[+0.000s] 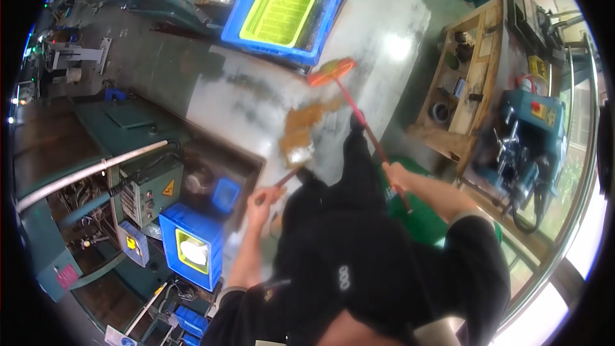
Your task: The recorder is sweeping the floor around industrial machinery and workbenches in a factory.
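My right hand point(398, 177) is closed around the long reddish handle of a broom point(353, 104). The red-orange broom head point(330, 72) rests on the floor ahead, close to a big blue crate. My left hand point(262, 202) grips a brown stick-like handle point(287, 178), whose far end meets a shiny pale patch, perhaps a dustpan or shovel blade; blur hides its exact shape. Brown loose matter point(301, 125) lies around that pale patch and trails toward the broom head.
Ahead stands a blue crate point(317, 54) holding a yellow-green basket point(282, 9). A wooden shelf point(477, 57) and teal drilling machine point(538, 115) line the right. Green machinery and a blue bin point(168, 234) flank the left. Beside my right leg sits a green bin point(423, 227).
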A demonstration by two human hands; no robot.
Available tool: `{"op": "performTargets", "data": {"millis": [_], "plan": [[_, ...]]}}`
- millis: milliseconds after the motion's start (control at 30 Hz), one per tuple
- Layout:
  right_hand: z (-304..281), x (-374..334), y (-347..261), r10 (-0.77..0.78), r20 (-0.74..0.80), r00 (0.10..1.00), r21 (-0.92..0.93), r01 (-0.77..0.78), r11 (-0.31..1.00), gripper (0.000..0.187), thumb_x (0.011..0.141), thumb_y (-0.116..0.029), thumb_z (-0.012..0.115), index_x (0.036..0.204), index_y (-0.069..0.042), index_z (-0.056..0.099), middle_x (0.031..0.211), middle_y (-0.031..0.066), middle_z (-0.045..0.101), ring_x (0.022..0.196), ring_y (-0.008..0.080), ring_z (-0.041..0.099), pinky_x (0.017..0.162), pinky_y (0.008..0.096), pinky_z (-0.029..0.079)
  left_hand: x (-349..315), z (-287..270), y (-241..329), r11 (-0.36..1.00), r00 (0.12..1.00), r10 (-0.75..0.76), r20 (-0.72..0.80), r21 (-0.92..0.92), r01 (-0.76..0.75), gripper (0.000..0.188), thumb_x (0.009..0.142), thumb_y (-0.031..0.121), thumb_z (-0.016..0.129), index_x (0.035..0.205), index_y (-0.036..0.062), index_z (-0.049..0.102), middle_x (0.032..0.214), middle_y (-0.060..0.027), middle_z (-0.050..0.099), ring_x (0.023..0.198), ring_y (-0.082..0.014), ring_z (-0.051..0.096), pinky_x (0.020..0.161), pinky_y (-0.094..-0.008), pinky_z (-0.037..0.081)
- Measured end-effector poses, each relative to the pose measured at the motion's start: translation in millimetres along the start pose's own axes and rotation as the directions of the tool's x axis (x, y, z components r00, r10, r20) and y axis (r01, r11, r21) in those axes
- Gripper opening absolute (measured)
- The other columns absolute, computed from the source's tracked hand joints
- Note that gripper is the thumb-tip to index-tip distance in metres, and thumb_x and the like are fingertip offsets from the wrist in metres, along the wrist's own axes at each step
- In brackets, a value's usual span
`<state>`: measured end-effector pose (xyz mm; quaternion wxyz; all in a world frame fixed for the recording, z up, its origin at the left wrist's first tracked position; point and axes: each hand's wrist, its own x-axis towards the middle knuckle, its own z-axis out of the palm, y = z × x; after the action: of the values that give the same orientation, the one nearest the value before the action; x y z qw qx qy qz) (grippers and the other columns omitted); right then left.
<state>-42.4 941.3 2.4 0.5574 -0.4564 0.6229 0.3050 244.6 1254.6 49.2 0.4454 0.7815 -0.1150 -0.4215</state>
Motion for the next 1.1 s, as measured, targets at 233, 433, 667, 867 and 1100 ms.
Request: {"op": "performTargets", "data": {"millis": [233, 433, 667, 867, 1100], "plan": [[43, -75, 68, -0.028, 0.051, 0.998, 0.208, 0.017, 0.978, 0.044, 0.09, -0.042, 0.046, 0.065, -0.006, 0.049, 0.048, 0.0018, 0.042, 0.033, 0.0136, 0.037, 0.032, 0.0294, 0.033, -15, -48, -41, 0.985, 0.986, 0.158, 0.061, 0.06, -0.162, 0.017, 0.086, 0.022, 0.062, 0.089, 0.0051, 0.067, 0.072, 0.0014, 0.06, 0.063, -0.0056, 0.052, 0.055, -0.0212, 0.042], [22, -10, 56, -0.127, -0.011, 0.992, 0.369, 0.122, 0.921, 0.052, 0.092, -0.047, 0.035, 0.057, -0.01, 0.044, 0.046, 0.0032, 0.038, 0.037, 0.0182, 0.035, 0.037, 0.0335, 0.029, -24, -71, -43, 0.977, 0.984, 0.151, 0.096, 0.14, -0.163, 0.015, 0.085, 0.015, 0.06, 0.084, 0.0008, 0.065, 0.078, -0.0046, 0.064, 0.075, -0.0099, 0.057, 0.07, -0.0248, 0.045], [103, 37, 102, -0.001, 0.115, 0.993, 0.246, -0.027, 0.969, 0.062, 0.091, -0.047, 0.024, 0.048, -0.007, 0.043, 0.044, 0.0114, 0.044, 0.035, 0.0254, 0.038, 0.034, 0.039, 0.032, -42, -80, -46, 0.948, 0.975, 0.21, 0.068, 0.23, -0.221, 0.017, 0.086, 0.018, 0.061, 0.087, 0.0014, 0.065, 0.077, -0.0035, 0.063, 0.074, -0.0094, 0.056, 0.071, -0.0242, 0.044], [111, -84, 91, 0.065, 0.357, 0.932, 0.325, -0.189, 0.927, 0.048, 0.093, -0.047, 0.037, 0.065, -0.009, 0.044, 0.044, -0.0021, 0.031, 0.034, 0.0122, 0.031, 0.034, 0.0288, 0.029, -49, -90, -79, 0.986, 0.991, 0.13, 0.023, 0.106, -0.132, 0.021, 0.085, 0.021, 0.062, 0.084, 0.0008, 0.066, 0.072, -0.0005, 0.062, 0.067, -0.0082, 0.053, 0.063, -0.0231, 0.043], [95, -104, 18, -0.06, 0.06, 0.996, -0.144, 0.068, 0.987, 0.049, 0.092, -0.045, 0.042, 0.068, -0.004, 0.051, 0.048, 0.0024, 0.041, 0.034, 0.0135, 0.037, 0.033, 0.0292, 0.031, -63, -94, -94, 0.989, 0.987, 0.15, -0.061, 0.009, -0.15, 0.021, 0.085, 0.021, 0.062, 0.077, 0.0018, 0.065, 0.067, -0.002, 0.061, 0.063, -0.0074, 0.053, 0.06, -0.0242, 0.043]]}}
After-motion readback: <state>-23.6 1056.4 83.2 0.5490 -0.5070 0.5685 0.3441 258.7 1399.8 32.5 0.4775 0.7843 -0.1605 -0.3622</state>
